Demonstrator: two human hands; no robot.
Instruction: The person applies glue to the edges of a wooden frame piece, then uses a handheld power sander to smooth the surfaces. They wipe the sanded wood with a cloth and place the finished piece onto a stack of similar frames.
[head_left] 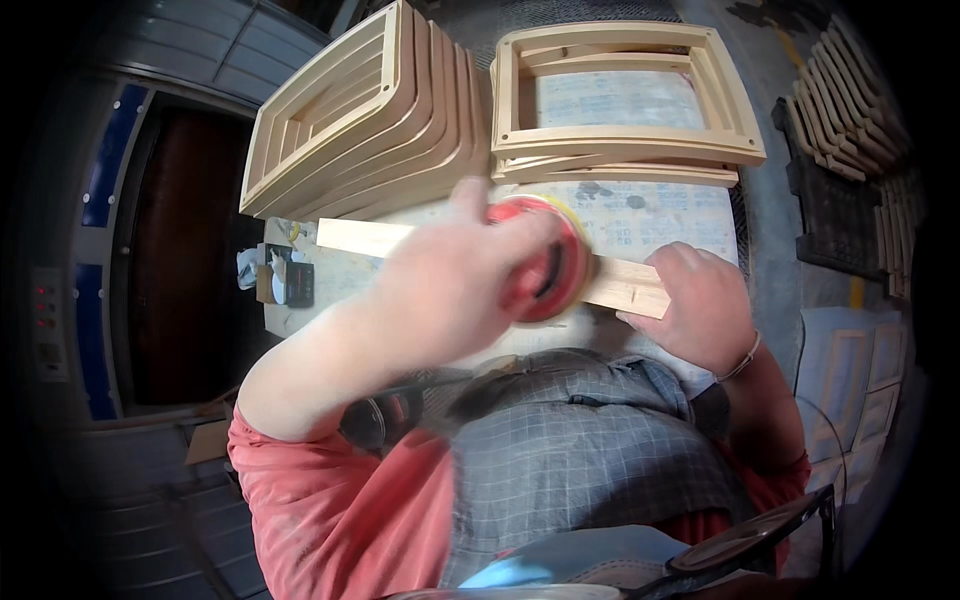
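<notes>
Two grips closed: round red tool [568, 268] is held by left hand [462, 272], pale wooden strip [622, 284] by right hand [703, 308], near front edge of white table [665, 222].

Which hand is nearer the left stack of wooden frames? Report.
Left. The left hand, on the red sander, is in front of that stack; the right hand holds the wooden board, farther right.

A big stack of wooden frames [425, 125] is at the back left; a lower pile of frames [625, 153] is just beside it; a small dark box [299, 284] is by the table's left edge; wooden pieces [840, 110] sit near a black pallet [815, 195] at the far right; two blue strips [112, 155] are beside a dark brown panel [195, 250].
</notes>
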